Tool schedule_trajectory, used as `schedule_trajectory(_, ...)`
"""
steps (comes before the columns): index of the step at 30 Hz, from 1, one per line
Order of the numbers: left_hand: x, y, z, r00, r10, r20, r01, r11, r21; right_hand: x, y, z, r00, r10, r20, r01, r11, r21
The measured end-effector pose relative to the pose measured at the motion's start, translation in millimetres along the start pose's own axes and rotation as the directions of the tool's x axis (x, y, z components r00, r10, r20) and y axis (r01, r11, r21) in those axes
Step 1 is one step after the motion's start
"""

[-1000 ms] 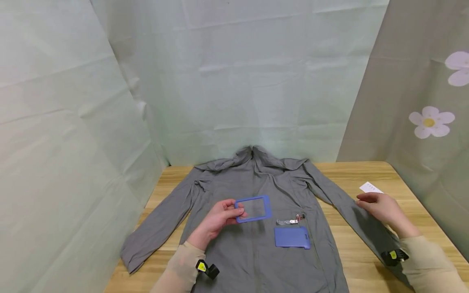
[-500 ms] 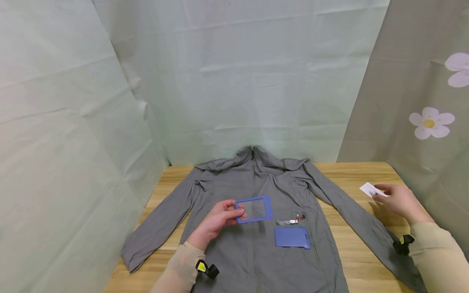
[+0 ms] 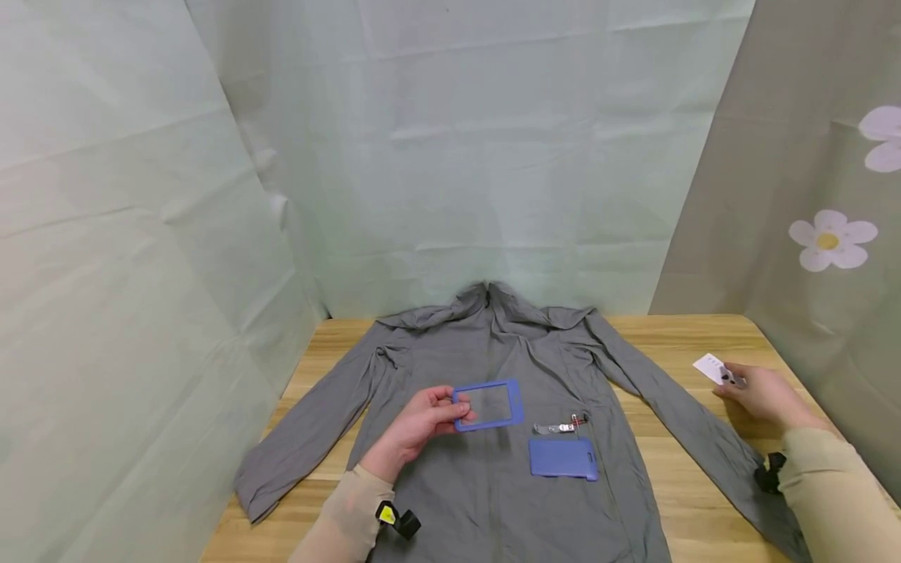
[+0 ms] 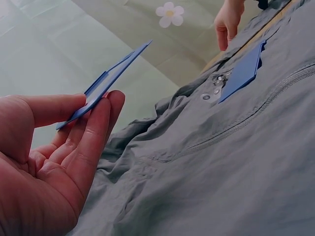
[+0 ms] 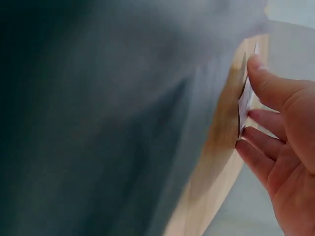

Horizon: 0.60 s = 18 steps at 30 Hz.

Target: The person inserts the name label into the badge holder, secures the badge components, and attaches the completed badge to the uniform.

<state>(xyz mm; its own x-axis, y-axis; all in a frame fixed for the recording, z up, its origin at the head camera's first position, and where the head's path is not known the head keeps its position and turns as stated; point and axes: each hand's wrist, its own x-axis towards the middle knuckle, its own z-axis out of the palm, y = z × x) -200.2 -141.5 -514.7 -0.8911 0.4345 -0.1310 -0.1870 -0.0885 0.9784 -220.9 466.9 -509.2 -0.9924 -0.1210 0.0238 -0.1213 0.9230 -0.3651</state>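
My left hand (image 3: 425, 422) pinches a blue badge frame (image 3: 517, 403) with a see-through window, raised over the jacket; the left wrist view shows the frame (image 4: 101, 89) tilted between thumb and fingers. At the right of the table, my right hand (image 3: 763, 395) holds a small white card (image 3: 709, 367) with a dark print at one end. Thumb and fingertips sit on opposite edges of the card (image 5: 245, 105) in the right wrist view. A solid blue badge cover (image 3: 563, 457) and a clear strap clip with metal parts (image 3: 563, 428) lie on the jacket.
A grey jacket (image 3: 450, 352) is spread out over the wooden table (image 3: 693, 332), sleeves angled to both sides. Pale fabric walls (image 3: 521, 156) enclose the back and sides; the right one bears white flowers (image 3: 832, 240).
My right hand has moved right from over the jacket sleeve to the white card and taken its edges between thumb and fingers. My left hand keeps its hold on the badge frame.
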Motion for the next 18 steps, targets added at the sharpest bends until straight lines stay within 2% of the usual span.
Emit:
schedule_trajectory(6, 0.8, -0.4, 1.0, 1.0, 0.0, 0.003, 0.0, 1.0, 0.006, 3, -4, 4, 1.0, -0.03, -0.006, 0.03, 0.999, -0.041)
schedule_trajectory(18, 6.0, 1.8, 5.1, 1.0, -0.006, 0.014, 0.006, 1.0, -0.004, 3, -12, 7, 1.0, 0.018, 0.007, -0.017, 0.997, -0.081)
